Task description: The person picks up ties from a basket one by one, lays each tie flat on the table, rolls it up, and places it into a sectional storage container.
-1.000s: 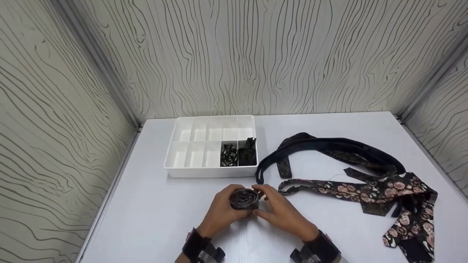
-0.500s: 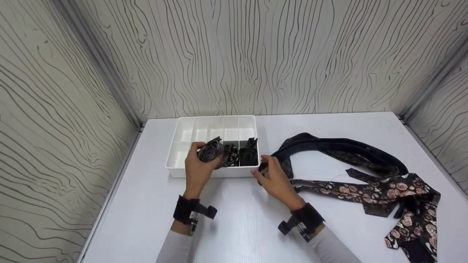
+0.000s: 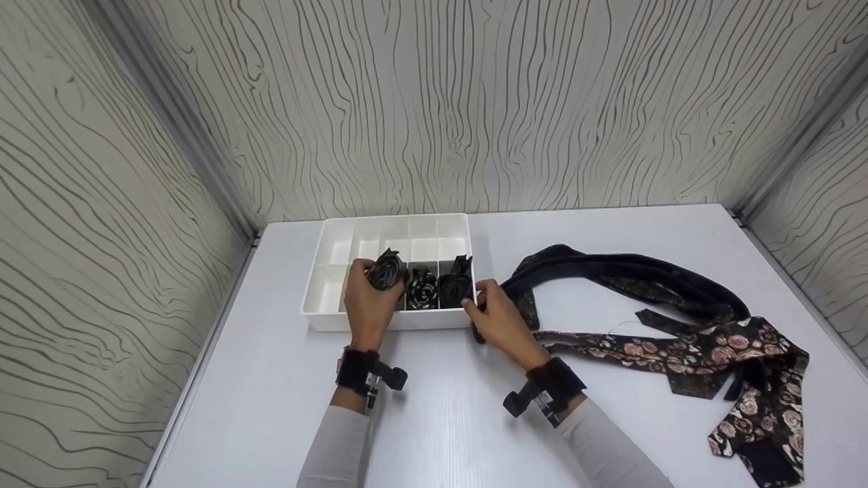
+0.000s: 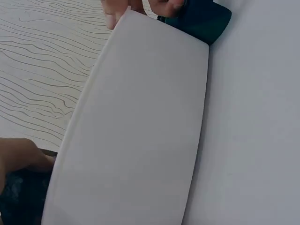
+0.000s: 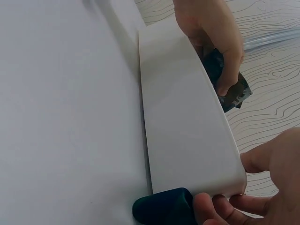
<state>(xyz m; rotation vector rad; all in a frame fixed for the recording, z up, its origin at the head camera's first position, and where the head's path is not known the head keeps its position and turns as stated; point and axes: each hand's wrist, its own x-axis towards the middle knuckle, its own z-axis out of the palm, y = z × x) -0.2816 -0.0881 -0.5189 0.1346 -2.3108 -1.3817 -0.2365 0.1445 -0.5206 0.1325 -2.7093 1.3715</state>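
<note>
My left hand point(image 3: 369, 301) grips a rolled dark necktie point(image 3: 386, 271) over the front row of a white divided box point(image 3: 390, 320), at the compartment left of two filled ones. The two filled front compartments hold a dark patterned rolled tie point(image 3: 423, 290) and a black rolled tie point(image 3: 456, 291). At the box's front right corner, my right hand point(image 3: 505, 322) holds the wall, thumb on the rim, other fingers outside. In the right wrist view the fingers point(image 5: 253, 204) curl at that corner, beside a fold of dark tie point(image 5: 164, 208).
Right of the box lie loose ties: a navy one point(image 3: 624, 264) and a black one with pink roses point(image 3: 712, 356), overlapping in a heap. Patterned panels point(image 3: 434, 108) stand behind and beside the white table point(image 3: 271, 407).
Both hands have moved forward from the table's front to the box. The left carried the rolled tie over the front row, then lowered it slightly; the right let go of it and took the box's corner.
</note>
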